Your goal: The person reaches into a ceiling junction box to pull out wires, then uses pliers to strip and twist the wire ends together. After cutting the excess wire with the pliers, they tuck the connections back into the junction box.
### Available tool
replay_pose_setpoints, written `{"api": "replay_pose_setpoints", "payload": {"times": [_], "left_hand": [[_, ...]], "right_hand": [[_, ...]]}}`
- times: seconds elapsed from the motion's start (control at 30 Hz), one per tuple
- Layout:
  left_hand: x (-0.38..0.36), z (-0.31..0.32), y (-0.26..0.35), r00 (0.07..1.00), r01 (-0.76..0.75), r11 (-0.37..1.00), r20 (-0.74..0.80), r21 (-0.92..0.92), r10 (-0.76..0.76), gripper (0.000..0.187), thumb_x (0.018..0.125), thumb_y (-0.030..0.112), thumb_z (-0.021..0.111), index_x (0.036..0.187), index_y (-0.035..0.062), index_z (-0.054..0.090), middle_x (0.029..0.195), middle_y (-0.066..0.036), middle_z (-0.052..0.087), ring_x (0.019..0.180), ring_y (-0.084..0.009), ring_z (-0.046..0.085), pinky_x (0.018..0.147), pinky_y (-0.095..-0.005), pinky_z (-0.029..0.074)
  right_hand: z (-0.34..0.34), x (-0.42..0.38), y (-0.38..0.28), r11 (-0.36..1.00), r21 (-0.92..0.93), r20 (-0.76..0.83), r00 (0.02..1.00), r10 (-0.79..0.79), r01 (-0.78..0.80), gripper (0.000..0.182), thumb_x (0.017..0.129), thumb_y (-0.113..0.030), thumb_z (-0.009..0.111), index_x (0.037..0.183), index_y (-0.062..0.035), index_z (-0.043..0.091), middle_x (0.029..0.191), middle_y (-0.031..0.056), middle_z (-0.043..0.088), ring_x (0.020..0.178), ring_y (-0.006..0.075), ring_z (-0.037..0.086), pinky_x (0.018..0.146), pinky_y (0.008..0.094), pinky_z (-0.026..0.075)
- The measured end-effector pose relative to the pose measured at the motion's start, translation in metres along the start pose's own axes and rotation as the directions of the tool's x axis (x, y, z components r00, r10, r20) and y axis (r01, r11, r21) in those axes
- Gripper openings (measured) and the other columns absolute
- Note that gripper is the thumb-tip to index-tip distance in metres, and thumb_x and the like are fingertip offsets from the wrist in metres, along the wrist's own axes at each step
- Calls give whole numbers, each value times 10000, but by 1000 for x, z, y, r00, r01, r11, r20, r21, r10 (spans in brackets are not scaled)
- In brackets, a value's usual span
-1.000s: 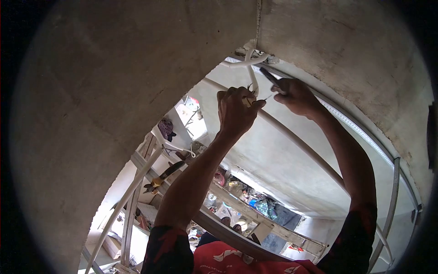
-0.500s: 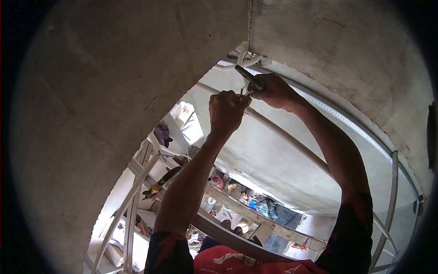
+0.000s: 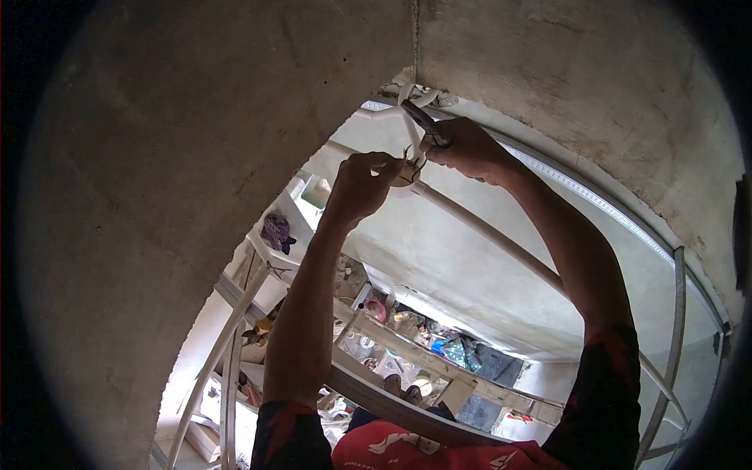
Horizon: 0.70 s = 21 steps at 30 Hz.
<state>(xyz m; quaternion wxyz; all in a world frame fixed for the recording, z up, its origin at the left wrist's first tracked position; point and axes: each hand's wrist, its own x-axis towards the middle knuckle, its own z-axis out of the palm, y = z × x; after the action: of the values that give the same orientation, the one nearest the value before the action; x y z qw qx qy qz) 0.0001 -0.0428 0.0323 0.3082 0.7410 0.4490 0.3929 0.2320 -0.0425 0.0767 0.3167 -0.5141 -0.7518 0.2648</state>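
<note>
Overhead, my left hand [image 3: 364,185] is closed, thumb and fingertips pinching a thin wire [image 3: 407,152] beside a round junction box [image 3: 406,175]. My right hand [image 3: 468,151] is wrapped around a dark tool that looks like pliers [image 3: 421,118], one end pointing up and left. Its other end is mostly hidden by the fingers. A curved wire [image 3: 421,166] runs between the box and the right hand. From the box a straight white conduit pipe [image 3: 489,233] runs down to the right, and another pipe passes upward behind the pliers.
A rough concrete surface [image 3: 180,141] fills the upper left. Bent white pipes [image 3: 376,114] meet at the corner above. A metal strip [image 3: 595,193] curves along the right. Below are a wooden plank [image 3: 399,345], metal bars [image 3: 229,392] and a cluttered floor with a blue bag [image 3: 452,353].
My left hand has moved left, away from the right hand, so the round box and wires now show between them. The right hand still grips the pliers, slightly higher in view.
</note>
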Motion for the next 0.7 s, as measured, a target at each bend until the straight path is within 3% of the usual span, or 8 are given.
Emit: {"api": "replay_pose_setpoints", "payload": {"times": [0.17, 0.23, 0.27, 0.33, 0.47, 0.57, 0.63, 0.7], "left_hand": [[-6, -13, 9, 988, -42, 996, 144, -73, 52, 225, 961, 167, 680, 1098, 6, 757, 1106, -173, 760, 1085, -290, 714, 968, -402, 528], [-5, -15, 9, 980, -77, 997, 184, 3, 76, 212, 968, 94, 668, 1144, -8, 728, 1095, -122, 755, 988, -181, 707, 848, -349, 587], [-4, -14, 3, 980, -77, 997, 184, 4, 75, 212, 968, 94, 668, 1144, -8, 728, 1095, -122, 755, 988, -181, 707, 848, -349, 587], [-1, -10, -15, 988, -100, 995, 121, 5, 99, 211, 963, 50, 647, 1150, -6, 727, 1116, -130, 749, 1031, -197, 707, 890, -349, 594], [-7, -11, 0, 984, -133, 991, 119, -9, 133, 204, 959, 14, 625, 1131, -4, 735, 1092, -139, 751, 1028, -206, 709, 901, -354, 599], [-7, -11, 3, 988, -100, 994, 112, -42, 105, 194, 944, 26, 651, 1113, -1, 742, 1071, -131, 756, 1004, -209, 712, 869, -353, 599], [-6, -7, 1, 998, -41, 999, 56, -29, 42, 193, 923, 87, 696, 1097, 47, 772, 1078, -151, 767, 1072, -282, 721, 984, -398, 543], [-7, -3, 2, 997, -73, 997, 28, -30, 74, 164, 920, 85, 699, 1061, 41, 770, 1059, -146, 769, 1053, -286, 727, 958, -396, 552]], "right_hand": [[4, 2, 3, 989, -134, -81, 994, -68, 57, 228, 845, -245, 745, 905, -28, 712, 824, 167, 726, 765, 324, 684, 752, 448, 527], [2, 1, -1, 985, -164, -49, 997, -59, 50, 234, 845, -248, 752, 922, -31, 717, 837, 173, 727, 776, 330, 684, 748, 447, 526], [1, 0, -2, 985, -163, -50, 997, -59, 50, 234, 845, -248, 752, 922, -31, 717, 837, 173, 727, 776, 330, 684, 748, 447, 526], [-1, 1, -2, 983, -183, -15, 999, -34, 31, 146, 868, -172, 754, 887, -39, 698, 791, 76, 678, 755, 186, 600, 739, 379, 481], [-2, -2, -5, 978, -206, -17, 1000, 21, -24, 169, 865, -187, 758, 882, -35, 685, 794, 85, 672, 760, 192, 602, 737, 383, 477], [1, -7, -10, 987, -157, -40, 999, 8, -15, 190, 864, -204, 760, 876, -34, 676, 803, 104, 670, 768, 216, 610, 747, 393, 482], [6, -7, -13, 891, -318, -12, 938, -347, 325, 297, 865, -301, 779, 922, -17, 709, 839, 169, 717, 796, 355, 685, 778, 468, 529], [17, -21, -41, 930, -249, 22, 961, -275, 272, 299, 904, -315, 761, 946, -25, 702, 846, 174, 714, 830, 389, 695, 787, 475, 543]]}}
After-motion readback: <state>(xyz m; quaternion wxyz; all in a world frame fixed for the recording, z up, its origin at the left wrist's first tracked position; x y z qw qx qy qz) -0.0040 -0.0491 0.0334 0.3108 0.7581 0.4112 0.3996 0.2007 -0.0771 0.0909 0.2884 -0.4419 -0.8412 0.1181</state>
